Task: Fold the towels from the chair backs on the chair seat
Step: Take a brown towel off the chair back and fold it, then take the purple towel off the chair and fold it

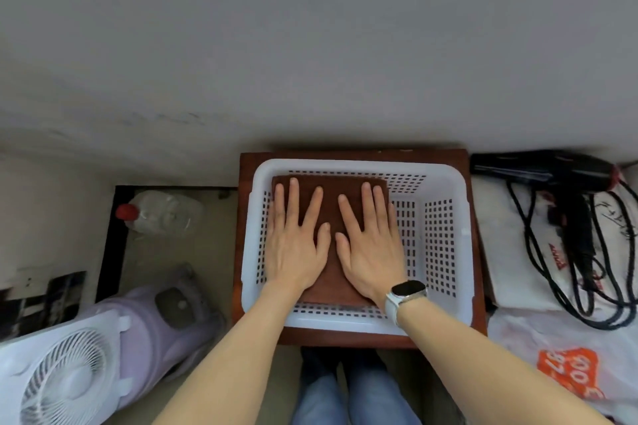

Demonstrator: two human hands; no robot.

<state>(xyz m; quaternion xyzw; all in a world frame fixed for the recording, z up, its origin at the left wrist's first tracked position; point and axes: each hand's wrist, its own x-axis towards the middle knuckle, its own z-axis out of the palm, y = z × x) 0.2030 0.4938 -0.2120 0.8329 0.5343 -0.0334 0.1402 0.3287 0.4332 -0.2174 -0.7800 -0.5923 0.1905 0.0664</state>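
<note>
A folded brown towel [331, 190] lies flat in the left part of a white perforated plastic basket [445, 231]. The basket stands on a reddish-brown wooden seat [478, 286] against the wall. My left hand [297, 245] lies flat on the towel's left half with straight, spread fingers. My right hand [371, 245], with a white smartwatch at the wrist, presses flat on the towel's right half. Both palms cover much of the towel.
A black hair dryer [545, 169] with its coiled cord lies on white bags at the right. A clear bottle with a red cap [162, 210] lies on the floor at the left. A white fan [65, 379] and a purple appliance [162, 317] stand at lower left.
</note>
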